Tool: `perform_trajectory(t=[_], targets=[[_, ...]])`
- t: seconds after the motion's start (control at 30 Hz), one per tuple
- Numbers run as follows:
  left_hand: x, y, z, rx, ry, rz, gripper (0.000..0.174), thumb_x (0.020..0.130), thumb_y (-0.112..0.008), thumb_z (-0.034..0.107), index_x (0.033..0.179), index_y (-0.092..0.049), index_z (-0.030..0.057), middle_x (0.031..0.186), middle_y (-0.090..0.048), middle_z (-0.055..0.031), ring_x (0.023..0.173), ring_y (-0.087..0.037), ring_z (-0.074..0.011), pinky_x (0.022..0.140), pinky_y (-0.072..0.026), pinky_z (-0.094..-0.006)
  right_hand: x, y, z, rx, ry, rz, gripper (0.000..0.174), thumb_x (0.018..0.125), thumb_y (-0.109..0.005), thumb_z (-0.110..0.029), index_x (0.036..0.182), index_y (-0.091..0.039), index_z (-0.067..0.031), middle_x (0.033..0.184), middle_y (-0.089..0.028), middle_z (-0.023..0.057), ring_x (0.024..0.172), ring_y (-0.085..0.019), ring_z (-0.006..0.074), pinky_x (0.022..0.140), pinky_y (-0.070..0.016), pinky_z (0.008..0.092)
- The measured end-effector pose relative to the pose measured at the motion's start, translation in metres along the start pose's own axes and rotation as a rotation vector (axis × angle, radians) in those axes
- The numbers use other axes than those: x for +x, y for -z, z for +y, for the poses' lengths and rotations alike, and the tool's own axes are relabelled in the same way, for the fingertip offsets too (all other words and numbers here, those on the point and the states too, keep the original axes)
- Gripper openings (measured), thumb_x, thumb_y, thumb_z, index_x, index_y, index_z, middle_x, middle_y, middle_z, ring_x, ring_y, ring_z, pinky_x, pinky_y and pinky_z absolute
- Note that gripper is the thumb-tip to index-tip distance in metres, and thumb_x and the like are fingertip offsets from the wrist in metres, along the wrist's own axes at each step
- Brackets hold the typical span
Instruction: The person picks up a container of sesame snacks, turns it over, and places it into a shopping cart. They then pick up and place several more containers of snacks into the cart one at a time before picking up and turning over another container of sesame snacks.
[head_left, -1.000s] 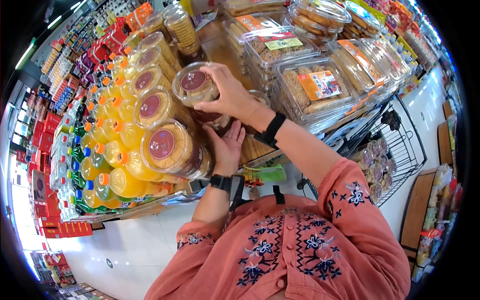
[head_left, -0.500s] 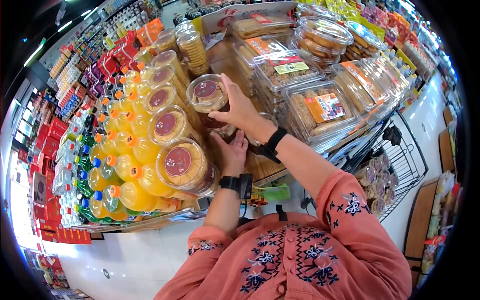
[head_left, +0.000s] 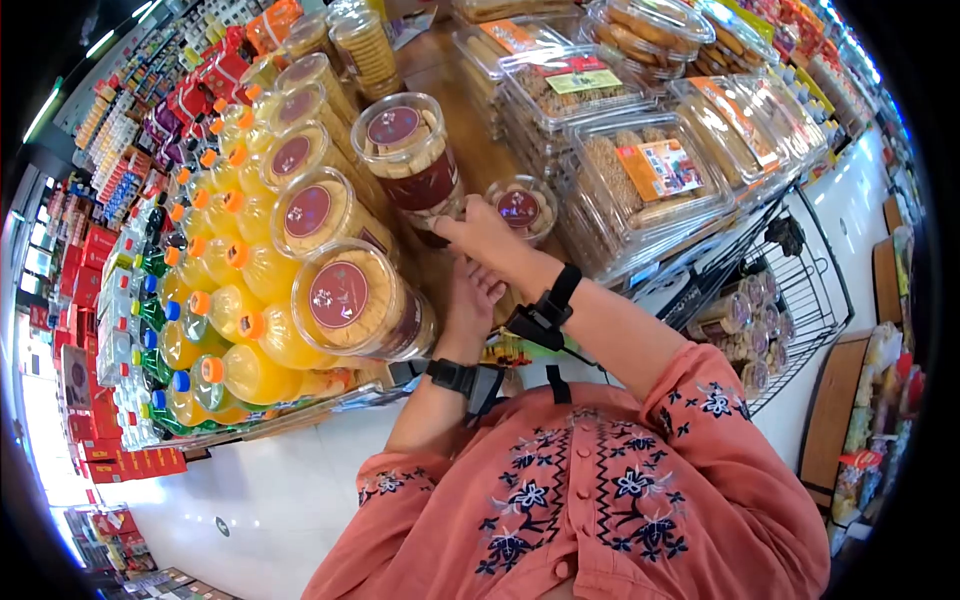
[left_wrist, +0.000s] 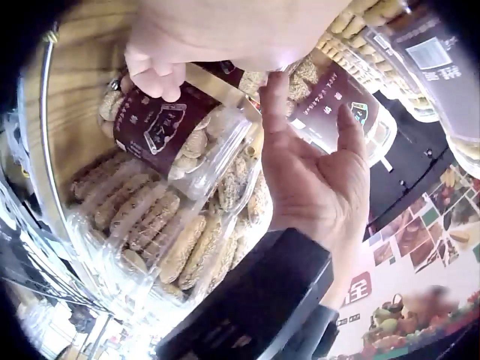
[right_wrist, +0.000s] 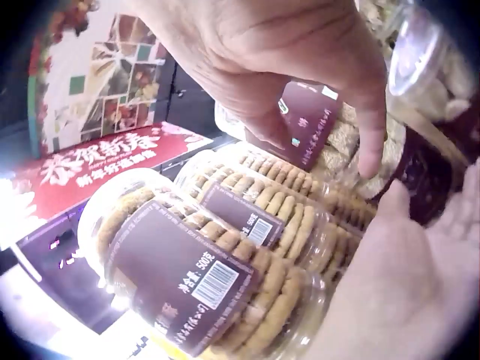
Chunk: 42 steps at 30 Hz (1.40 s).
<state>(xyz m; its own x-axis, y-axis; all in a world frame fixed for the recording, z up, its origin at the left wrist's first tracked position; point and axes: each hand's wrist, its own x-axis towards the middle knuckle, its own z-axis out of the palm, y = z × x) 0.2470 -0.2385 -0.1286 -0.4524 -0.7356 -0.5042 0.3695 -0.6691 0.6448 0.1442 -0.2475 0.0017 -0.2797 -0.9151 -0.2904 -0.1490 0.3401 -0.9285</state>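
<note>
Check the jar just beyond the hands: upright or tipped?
Upright: in the head view, the jar has its round lid label facing up, with the maroon wrap around the wall below.

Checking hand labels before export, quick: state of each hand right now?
Left hand: open, no grip on anything.
Right hand: by the lower end of the tall maroon-labelled jar; cannot tell whether it grips it.

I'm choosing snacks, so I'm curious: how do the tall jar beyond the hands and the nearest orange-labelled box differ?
The jar is round, while the box is rectangular. The jar's top sticker is a maroon disc; the box's label is mostly orange and angular. The jar looks taller, the box flatter. Both are see-through, showing food inside.
</note>
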Motion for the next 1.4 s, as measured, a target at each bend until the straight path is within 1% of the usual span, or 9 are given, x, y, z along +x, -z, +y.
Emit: perform_trajectory(t=[0.23, 0.33, 0.37, 0.47, 0.67, 0.9, 1.17, 1.27, 1.4], targets=[[-0.024, 0.027, -0.006, 0.046, 0.104, -0.112, 0.045, 0.108, -0.045, 0.047, 0.118, -0.059, 0.0059, 0.107, -0.065, -0.0067, 0.098, -0.063, -0.0207, 0.089, -0.0506, -0.0341, 0.032, -0.031, 0.034, 0.636, -0.092, -0.103, 0.058, 0.09, -0.071, -0.026, 0.132, -0.047, 0.0069, 0.123, -0.061, 0.0166, 0.111, -0.064, 0.0257, 0.094, -0.0542, 0.0356], [-0.036, 0.026, 0.002, 0.058, 0.1, -0.169, 0.042, 0.109, -0.045, 0.044, 0.118, -0.06, 0.0057, 0.108, -0.066, -0.0068, 0.1, -0.064, -0.0195, 0.09, -0.0512, -0.0332, 0.033, -0.047, 0.028, 0.757, 0.01, 0.026, 0.042, 0.092, -0.069, -0.023, 0.124, -0.06, 0.0027, 0.112, -0.066, 0.0091, 0.092, -0.063, 0.0181, 0.085, -0.0535, 0.035], [-0.043, 0.023, 0.004, 0.04, 0.098, -0.193, 0.042, 0.109, -0.045, 0.043, 0.118, -0.061, 0.0055, 0.108, -0.067, -0.0072, 0.101, -0.064, -0.0189, 0.09, -0.0515, -0.0329, 0.042, -0.045, 0.03, 0.744, -0.035, -0.043, 0.052, 0.09, -0.072, -0.021, 0.131, -0.051, 0.0031, 0.128, -0.06, 0.0151, 0.112, -0.063, 0.0242, 0.095, -0.0535, 0.0349], [-0.046, 0.022, 0.012, 0.039, 0.163, -0.259, 0.039, 0.108, -0.047, 0.041, 0.123, -0.061, 0.008, 0.109, -0.07, -0.0066, 0.102, -0.067, -0.0174, 0.086, -0.0546, -0.0332, 0.075, -0.054, 0.042, 0.746, -0.016, -0.039, 0.038, 0.09, -0.07, -0.021, 0.124, -0.062, -0.0029, 0.114, -0.065, 0.0062, 0.097, -0.061, 0.0166, 0.086, -0.0528, 0.0336], [-0.036, 0.045, 0.002, 0.104, 0.217, -0.261, 0.039, 0.107, -0.046, 0.04, 0.124, -0.059, 0.0074, 0.11, -0.069, -0.005, 0.105, -0.066, -0.0186, 0.087, -0.0538, -0.0339, 0.125, -0.056, 0.022, 0.699, -0.091, -0.002, 0.04, 0.089, -0.068, -0.017, 0.127, -0.06, -0.0059, 0.116, -0.064, 0.0059, 0.1, -0.061, 0.0197, 0.087, -0.0523, 0.0369], [-0.051, 0.039, -0.004, 0.264, 0.293, -0.196, 0.051, 0.107, -0.045, 0.05, 0.131, -0.056, 0.0063, 0.12, -0.067, -0.0073, 0.106, -0.066, -0.0188, 0.089, -0.0521, -0.0335, 0.179, -0.052, -0.011, 0.625, -0.172, 0.049, 0.05, 0.088, -0.069, -0.016, 0.133, -0.052, -0.003, 0.13, -0.058, 0.0099, 0.108, -0.06, 0.0302, 0.092, -0.0523, 0.04], [-0.055, 0.047, -0.004, 0.304, 0.346, -0.22, 0.054, 0.107, -0.048, 0.049, 0.135, -0.053, 0.0031, 0.121, -0.066, -0.008, 0.111, -0.064, -0.0192, 0.09, -0.0506, -0.0345, 0.233, -0.051, -0.034, 0.66, -0.194, 0.023, 0.044, 0.093, -0.063, -0.009, 0.135, -0.052, -0.0022, 0.134, -0.056, 0.0117, 0.118, -0.056, 0.0264, 0.099, -0.0522, 0.0401], [-0.056, 0.048, -0.002, 0.281, 0.343, -0.208, 0.055, 0.107, -0.048, 0.048, 0.135, -0.052, 0.002, 0.121, -0.066, -0.0089, 0.111, -0.064, -0.0199, 0.091, -0.0502, -0.0349, 0.244, -0.051, -0.032, 0.657, -0.076, -0.081, 0.054, 0.097, -0.061, -0.019, 0.145, -0.042, -0.004, 0.148, -0.049, 0.0113, 0.133, -0.05, 0.0348, 0.111, -0.0417, 0.0431], [-0.053, 0.053, -0.003, 0.267, 0.351, -0.191, 0.054, 0.106, -0.049, 0.048, 0.135, -0.053, 0.0025, 0.121, -0.066, -0.009, 0.11, -0.064, -0.0203, 0.091, -0.05, -0.0358, 0.262, -0.059, -0.031, 0.668, -0.112, -0.047, 0.055, 0.095, -0.062, -0.015, 0.145, -0.041, -0.0079, 0.146, -0.05, 0.0111, 0.133, -0.05, 0.0339, 0.112, -0.0418, 0.0447]])
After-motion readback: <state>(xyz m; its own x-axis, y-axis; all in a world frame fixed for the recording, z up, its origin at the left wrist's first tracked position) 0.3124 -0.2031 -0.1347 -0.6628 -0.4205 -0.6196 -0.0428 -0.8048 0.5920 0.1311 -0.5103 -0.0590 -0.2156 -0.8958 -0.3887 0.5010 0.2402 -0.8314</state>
